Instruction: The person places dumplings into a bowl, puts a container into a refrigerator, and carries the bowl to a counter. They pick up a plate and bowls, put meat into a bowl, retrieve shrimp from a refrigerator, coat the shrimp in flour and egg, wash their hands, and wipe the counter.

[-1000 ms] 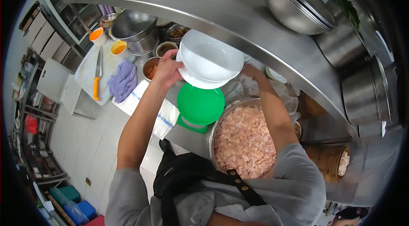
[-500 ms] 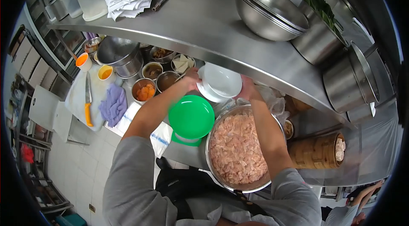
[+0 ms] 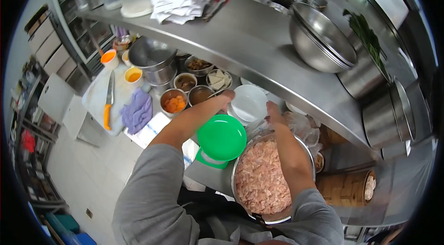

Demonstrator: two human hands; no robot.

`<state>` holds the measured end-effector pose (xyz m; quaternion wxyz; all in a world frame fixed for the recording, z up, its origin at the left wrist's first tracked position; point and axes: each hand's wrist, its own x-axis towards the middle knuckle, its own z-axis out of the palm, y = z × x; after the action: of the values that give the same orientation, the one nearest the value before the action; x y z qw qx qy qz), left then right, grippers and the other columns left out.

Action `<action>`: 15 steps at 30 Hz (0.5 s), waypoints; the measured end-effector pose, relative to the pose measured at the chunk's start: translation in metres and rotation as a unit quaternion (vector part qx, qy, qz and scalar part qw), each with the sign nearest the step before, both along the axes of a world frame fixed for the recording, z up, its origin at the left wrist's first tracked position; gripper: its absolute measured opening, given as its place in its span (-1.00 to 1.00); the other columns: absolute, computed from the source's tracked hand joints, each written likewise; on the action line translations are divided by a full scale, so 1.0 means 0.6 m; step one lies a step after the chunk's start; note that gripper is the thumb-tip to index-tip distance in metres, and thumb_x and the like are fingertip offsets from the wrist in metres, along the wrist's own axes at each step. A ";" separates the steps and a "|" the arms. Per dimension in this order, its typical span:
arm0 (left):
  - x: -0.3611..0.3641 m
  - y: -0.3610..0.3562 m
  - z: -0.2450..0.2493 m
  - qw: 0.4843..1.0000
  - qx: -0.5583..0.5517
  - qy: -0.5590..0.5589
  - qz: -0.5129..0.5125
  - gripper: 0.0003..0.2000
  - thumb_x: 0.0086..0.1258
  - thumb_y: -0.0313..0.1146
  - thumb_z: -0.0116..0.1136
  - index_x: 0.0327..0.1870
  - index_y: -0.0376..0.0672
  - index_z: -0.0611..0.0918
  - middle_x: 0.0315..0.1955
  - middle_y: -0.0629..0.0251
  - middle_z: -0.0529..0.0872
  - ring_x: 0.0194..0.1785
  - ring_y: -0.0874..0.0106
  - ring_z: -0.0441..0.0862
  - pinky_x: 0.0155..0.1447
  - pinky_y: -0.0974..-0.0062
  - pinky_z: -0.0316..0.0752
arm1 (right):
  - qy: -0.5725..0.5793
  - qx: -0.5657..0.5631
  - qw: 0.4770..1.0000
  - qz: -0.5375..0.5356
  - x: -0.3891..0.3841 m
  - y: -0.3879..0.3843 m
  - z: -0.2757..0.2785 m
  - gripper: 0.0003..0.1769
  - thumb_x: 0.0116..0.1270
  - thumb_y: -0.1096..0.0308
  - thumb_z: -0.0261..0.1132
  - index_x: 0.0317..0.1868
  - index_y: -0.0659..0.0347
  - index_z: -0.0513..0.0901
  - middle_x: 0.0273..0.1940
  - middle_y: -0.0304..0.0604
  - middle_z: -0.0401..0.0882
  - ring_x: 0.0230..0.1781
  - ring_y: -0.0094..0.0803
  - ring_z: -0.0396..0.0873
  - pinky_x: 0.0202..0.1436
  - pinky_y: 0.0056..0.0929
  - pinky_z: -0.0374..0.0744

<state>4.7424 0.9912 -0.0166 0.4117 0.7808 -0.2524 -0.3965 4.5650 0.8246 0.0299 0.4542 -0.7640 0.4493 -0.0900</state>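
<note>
While the left hand (image 3: pixel 226 99) steadies it, the white bowl (image 3: pixel 249 103) sits upright

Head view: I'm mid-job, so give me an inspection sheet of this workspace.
Surface: steel counter, crowded.
Job's things: white bowl between the hands; green dish beside a pan of raw meat.
Clutter: purple cloth by the board; knife on the board.
Hands: left hand and right hand at opposite sides of the bowl; grip unclear.
Cables: nothing seen.
Surroundings: steel shelf with stacked metal bowls; white chair.
</note>
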 end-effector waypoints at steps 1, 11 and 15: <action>-0.013 0.005 0.034 0.993 -0.009 0.094 0.069 -0.41 -0.06 -0.12 0.36 -0.02 -0.32 0.55 -0.04 -0.01 0.59 -0.04 0.18 0.60 0.05 0.42 0.47 | 0.069 -0.185 0.978 0.066 -0.001 -0.001 0.014 -0.59 0.24 0.39 0.10 0.12 0.23 0.45 0.11 0.01 0.48 0.13 -0.11 0.45 0.19 -0.25 0.42; -0.183 0.469 0.152 0.870 -0.372 -0.075 0.315 -0.86 0.27 -0.51 0.13 -0.17 -0.27 0.62 -0.38 0.37 0.66 -0.32 0.56 0.59 -0.17 0.56 0.51 | -0.136 -0.376 0.852 0.338 0.380 0.193 0.107 -0.74 0.16 0.45 0.18 -0.14 0.19 0.67 -0.23 0.02 0.65 -0.20 -0.18 0.63 -0.08 -0.34 0.55; -0.232 0.730 0.034 0.851 -0.202 0.072 0.479 -0.88 0.24 -0.49 0.14 -0.21 -0.23 0.62 -0.44 0.38 0.62 -0.48 0.60 0.51 -0.50 0.65 0.40 | 0.122 -0.347 0.816 0.446 0.464 0.254 0.151 -0.67 0.02 0.55 0.22 -0.15 0.16 0.69 -0.22 0.00 0.67 -0.15 -0.18 0.63 -0.03 -0.32 0.55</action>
<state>4.6031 1.4291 0.0040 0.7161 0.6740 0.1086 -0.1455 4.8435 0.9771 0.1204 0.0906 -0.9924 0.0502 0.0659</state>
